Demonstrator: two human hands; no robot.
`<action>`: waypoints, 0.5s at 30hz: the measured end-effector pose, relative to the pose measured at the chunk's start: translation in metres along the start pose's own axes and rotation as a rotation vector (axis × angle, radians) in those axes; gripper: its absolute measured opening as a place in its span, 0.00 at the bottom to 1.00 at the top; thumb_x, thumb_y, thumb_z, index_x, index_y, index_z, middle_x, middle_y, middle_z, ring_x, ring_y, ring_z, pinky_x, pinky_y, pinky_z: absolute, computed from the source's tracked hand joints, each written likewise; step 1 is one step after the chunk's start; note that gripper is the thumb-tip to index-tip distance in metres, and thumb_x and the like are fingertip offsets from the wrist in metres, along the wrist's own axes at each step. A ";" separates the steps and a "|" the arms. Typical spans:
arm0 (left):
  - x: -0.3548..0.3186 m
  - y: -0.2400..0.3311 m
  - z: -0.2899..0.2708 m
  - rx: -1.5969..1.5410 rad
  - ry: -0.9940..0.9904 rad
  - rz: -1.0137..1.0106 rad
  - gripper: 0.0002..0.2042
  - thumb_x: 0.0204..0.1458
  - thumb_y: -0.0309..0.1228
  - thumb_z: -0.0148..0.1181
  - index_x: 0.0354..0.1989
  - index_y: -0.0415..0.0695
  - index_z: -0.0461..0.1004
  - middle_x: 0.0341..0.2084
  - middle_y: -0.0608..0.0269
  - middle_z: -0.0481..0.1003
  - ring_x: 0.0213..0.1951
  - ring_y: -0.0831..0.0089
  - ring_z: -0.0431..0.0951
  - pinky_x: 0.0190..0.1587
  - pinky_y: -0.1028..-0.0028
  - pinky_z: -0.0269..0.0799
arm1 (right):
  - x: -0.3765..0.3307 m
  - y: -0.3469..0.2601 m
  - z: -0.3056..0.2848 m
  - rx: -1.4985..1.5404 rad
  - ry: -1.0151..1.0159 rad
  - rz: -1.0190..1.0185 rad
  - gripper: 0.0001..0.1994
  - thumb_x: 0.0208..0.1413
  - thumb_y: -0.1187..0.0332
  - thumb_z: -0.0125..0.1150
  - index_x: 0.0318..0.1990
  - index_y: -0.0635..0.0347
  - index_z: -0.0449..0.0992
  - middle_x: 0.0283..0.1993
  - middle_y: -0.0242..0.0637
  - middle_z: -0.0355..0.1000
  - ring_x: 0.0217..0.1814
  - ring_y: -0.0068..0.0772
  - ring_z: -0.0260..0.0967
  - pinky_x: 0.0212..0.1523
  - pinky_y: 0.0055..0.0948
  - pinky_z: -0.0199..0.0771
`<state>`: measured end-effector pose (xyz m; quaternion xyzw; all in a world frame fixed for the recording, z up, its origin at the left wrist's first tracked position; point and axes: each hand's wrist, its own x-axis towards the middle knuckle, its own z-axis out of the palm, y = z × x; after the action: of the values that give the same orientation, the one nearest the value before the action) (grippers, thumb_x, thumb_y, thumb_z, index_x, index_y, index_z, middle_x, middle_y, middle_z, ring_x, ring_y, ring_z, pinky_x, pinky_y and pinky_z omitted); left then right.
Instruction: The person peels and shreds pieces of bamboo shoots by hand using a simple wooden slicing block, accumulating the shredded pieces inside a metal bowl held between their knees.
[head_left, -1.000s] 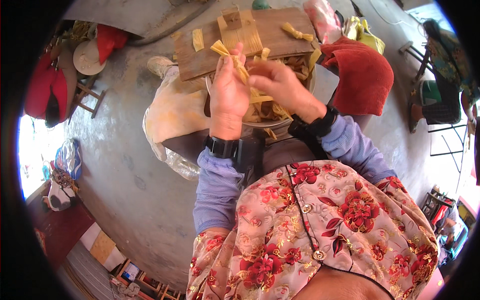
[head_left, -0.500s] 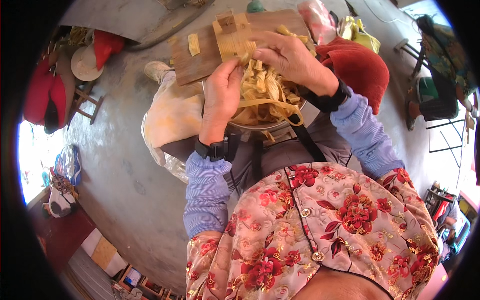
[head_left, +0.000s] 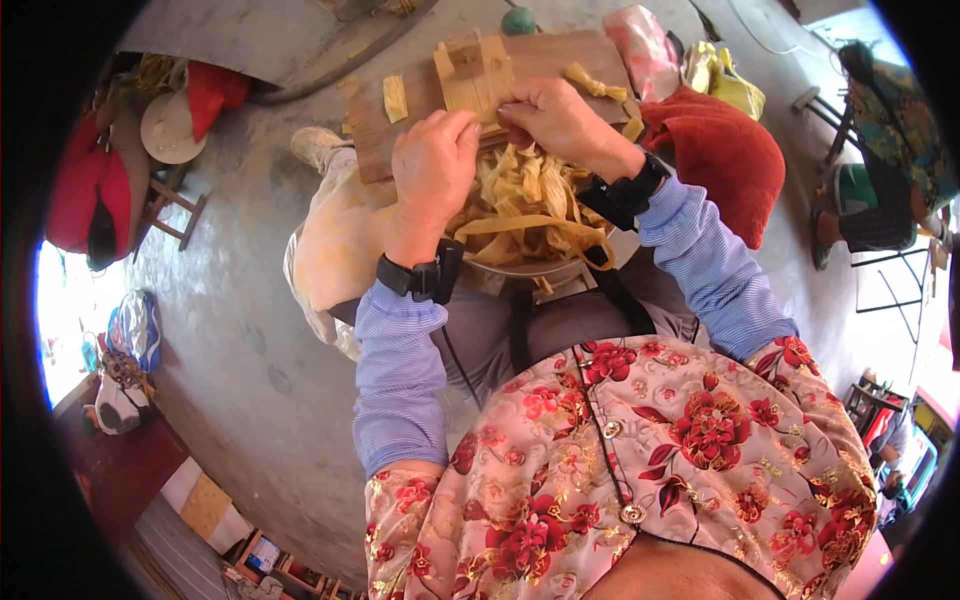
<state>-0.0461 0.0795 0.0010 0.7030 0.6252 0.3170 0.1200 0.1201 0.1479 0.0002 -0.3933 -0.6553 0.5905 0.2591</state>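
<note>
My left hand [head_left: 432,165] and my right hand [head_left: 556,120] meet at the near edge of a wooden board [head_left: 545,60]. Both press on a small folded packet of pale yellow leaf strip [head_left: 478,78] on the board, fingers curled around it. Just below the hands, on my lap, a bowl [head_left: 530,268] is heaped with loose yellow leaf strips [head_left: 528,205]. More folded leaf pieces [head_left: 396,97] lie on the board's left and right parts. Both wrists carry black bands.
A red cushion [head_left: 720,150] lies to the right of the board, a pale cloth bag [head_left: 335,250] to the left. A wooden stool [head_left: 170,205], a hat and red cloth stand at far left. Another person sits at far right on the concrete floor [head_left: 240,350].
Both hands have moved up from over the bowl of strips to the board's edge, carrying a leaf piece, and now press on the folded packet there.
</note>
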 end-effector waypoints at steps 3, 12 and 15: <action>0.009 -0.008 0.001 0.092 -0.020 0.028 0.07 0.52 0.31 0.53 0.36 0.43 0.73 0.28 0.58 0.74 0.33 0.55 0.74 0.34 0.63 0.66 | 0.010 0.009 0.004 -0.139 0.065 -0.050 0.08 0.56 0.72 0.51 0.37 0.66 0.75 0.20 0.28 0.67 0.21 0.16 0.63 0.22 0.20 0.63; 0.024 -0.029 0.003 0.210 -0.082 0.060 0.07 0.52 0.32 0.52 0.34 0.44 0.73 0.28 0.59 0.74 0.34 0.57 0.73 0.33 0.63 0.64 | 0.023 0.010 0.015 -0.350 0.271 -0.253 0.07 0.50 0.72 0.53 0.34 0.64 0.76 0.26 0.54 0.69 0.29 0.55 0.68 0.30 0.39 0.69; 0.029 -0.028 0.007 0.248 -0.106 0.050 0.06 0.51 0.31 0.52 0.32 0.43 0.73 0.27 0.58 0.74 0.33 0.56 0.74 0.34 0.62 0.64 | 0.024 0.008 0.013 -0.367 0.256 -0.251 0.08 0.48 0.72 0.52 0.34 0.64 0.76 0.26 0.55 0.69 0.30 0.55 0.69 0.31 0.41 0.69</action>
<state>-0.0642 0.1136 -0.0116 0.7437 0.6345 0.2027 0.0573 0.0978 0.1599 -0.0128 -0.4210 -0.7571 0.3703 0.3352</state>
